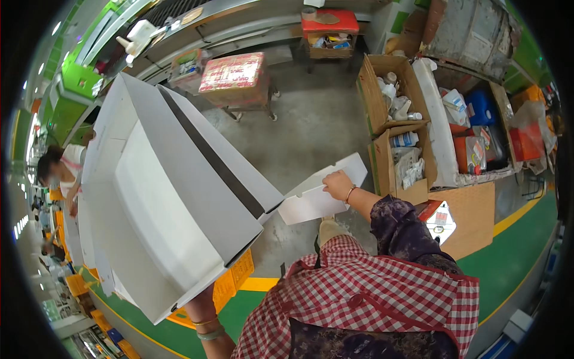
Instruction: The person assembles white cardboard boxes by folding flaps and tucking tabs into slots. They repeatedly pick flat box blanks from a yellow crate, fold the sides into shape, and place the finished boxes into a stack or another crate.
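Gripped from both ends, the big white cardboard box (173,197) fills the left of my view. Left hand (200,308) supports its near underside, fingers hidden, so I cannot tell how closed they are. Right hand (338,184) pinches the far-right flap (317,194). I judge the box light but floppy, best held at folded edges. It looks clean white, with one dark strip (209,155).

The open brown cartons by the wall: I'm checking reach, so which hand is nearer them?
Right. The right hand grips a white flap just left of the cartons; the left hand is under the big white box, far left.
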### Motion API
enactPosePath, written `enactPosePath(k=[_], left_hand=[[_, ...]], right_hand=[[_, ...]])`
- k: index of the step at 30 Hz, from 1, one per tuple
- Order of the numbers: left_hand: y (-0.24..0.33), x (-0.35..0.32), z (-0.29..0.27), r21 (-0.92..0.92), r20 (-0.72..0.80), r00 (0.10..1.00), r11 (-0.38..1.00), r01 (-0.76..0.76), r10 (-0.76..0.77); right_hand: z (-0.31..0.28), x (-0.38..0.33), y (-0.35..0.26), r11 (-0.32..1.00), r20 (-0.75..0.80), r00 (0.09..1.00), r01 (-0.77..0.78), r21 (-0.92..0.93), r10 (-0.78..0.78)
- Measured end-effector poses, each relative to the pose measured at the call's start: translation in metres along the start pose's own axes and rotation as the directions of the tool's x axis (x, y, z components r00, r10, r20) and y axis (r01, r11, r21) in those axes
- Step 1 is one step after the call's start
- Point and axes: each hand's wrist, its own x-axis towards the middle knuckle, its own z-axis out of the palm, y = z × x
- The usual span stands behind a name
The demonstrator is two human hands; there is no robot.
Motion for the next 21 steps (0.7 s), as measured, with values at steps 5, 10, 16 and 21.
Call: enactPosePath(k=[5, 10, 16, 21], left_hand=[[-0.072, 0.020, -0.077, 0.161, 0.030, 0.999, 0.987, 0.011, -0.016], [-0.139, 0.040, -0.138, 0.135, 0.046, 0.999, 0.991, -0.014, 0.008], [-0.201, 0.052, -0.155, -0.085, 0.186, 0.978, 0.993, -0.077, 0.092], [-0.260, 0.073, -0.162, -0.147, 0.584, 0.779, 0.974, -0.172, 0.226]], right_hand=[[0.093, 0.005, -0.016, 0.979, -0.214, 0.958, 0.174, -0.103, -0.192], [0.144, 0.007, -0.014, 0.969, -0.416, 0.876, 0.213, -0.123, -0.246], [0.176, -0.012, 0.001, 0.968, -0.460, 0.859, 0.252, -0.002, -0.225], [0.234, -0.004, 0.022, 0.975, -0.566, 0.796, 0.209, -0.076, -0.215]])
